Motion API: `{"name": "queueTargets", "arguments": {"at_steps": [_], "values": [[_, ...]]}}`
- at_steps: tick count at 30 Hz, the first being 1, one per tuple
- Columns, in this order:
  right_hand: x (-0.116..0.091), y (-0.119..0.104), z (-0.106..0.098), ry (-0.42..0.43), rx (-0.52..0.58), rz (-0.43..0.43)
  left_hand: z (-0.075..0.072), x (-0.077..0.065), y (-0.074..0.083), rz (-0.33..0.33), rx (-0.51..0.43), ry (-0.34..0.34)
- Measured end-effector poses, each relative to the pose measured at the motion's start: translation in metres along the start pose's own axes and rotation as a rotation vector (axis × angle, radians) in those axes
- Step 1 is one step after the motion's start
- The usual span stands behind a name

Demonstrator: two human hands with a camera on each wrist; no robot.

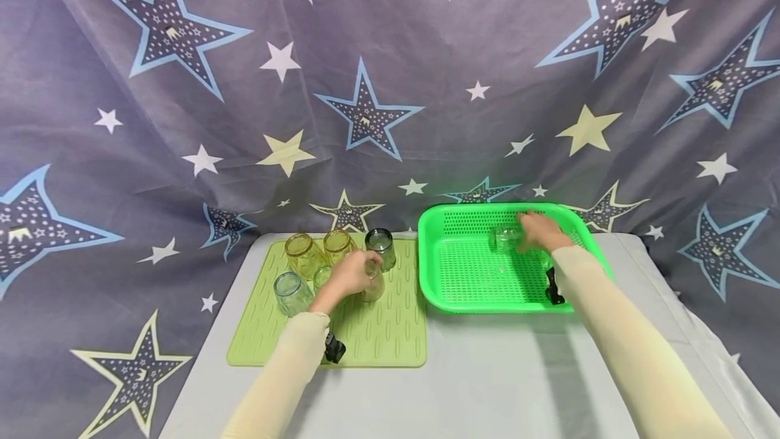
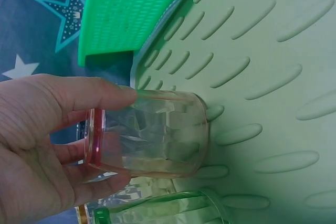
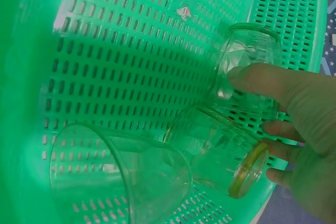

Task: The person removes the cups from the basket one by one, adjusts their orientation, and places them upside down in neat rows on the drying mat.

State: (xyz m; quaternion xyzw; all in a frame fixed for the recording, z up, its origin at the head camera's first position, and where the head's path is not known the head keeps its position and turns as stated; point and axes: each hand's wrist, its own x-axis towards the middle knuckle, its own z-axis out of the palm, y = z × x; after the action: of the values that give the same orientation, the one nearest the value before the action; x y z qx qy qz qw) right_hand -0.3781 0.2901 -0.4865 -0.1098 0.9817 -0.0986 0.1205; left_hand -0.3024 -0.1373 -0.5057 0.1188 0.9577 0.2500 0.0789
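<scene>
A grey table (image 1: 487, 371) stands before a star-print curtain (image 1: 390, 87). At lower left of frame, the left hand (image 2: 37, 145) grips a red-rimmed glass (image 2: 152, 137) on the ribbed green mat (image 2: 262, 51), fingers curled round it, rim toward the palm. The right hand (image 3: 299, 124) touches a clear glass (image 3: 244, 69) in the green basket (image 3: 131, 51); its grip cannot be told.

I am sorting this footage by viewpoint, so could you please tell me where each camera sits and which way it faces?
Head: worn high, facing forward and down at the green mat and green basket; both sleeved arms show.
Left wrist: close over the mat, on the left hand gripping a red-rimmed glass.
Right wrist: inside the basket, on the right hand touching clear glasses.
The head and left wrist views share mat and basket.
</scene>
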Motion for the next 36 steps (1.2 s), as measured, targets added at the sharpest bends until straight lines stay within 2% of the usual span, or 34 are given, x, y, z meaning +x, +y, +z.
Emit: {"name": "queueTargets", "arguments": {"at_steps": [17, 26, 36], "values": [[-0.001, -0.002, 0.007, -0.019, 0.024, 0.023, 0.003, 0.000, -0.001, 0.029, 0.022, 0.017], [0.001, -0.009, 0.011, -0.012, 0.041, -0.028, 0.004, 0.000, -0.002, 0.034, 0.028, 0.022], [-0.003, -0.016, 0.013, -0.036, 0.093, -0.013, 0.003, 0.001, -0.002, 0.021, 0.030, 0.017]]}}
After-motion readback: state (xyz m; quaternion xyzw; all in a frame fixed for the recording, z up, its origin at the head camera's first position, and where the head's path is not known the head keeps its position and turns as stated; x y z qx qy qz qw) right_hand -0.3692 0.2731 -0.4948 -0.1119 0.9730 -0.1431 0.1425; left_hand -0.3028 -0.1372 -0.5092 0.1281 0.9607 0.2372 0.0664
